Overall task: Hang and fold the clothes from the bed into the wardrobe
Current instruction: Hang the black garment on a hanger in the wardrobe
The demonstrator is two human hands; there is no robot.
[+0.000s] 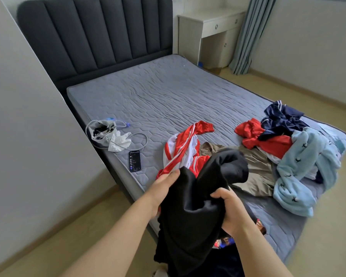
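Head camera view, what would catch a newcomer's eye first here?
The left hand and right hand hold a black garment over the near edge of the grey mattress. Behind it lie a red-and-white jacket and, further right, a heap of clothes with a pale blue fleece in front.

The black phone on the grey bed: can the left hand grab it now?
Probably not yet. The left hand holds the black cloth garment. The black phone lies uncovered near it on the grey quilted mattress, so once freed it likely could.
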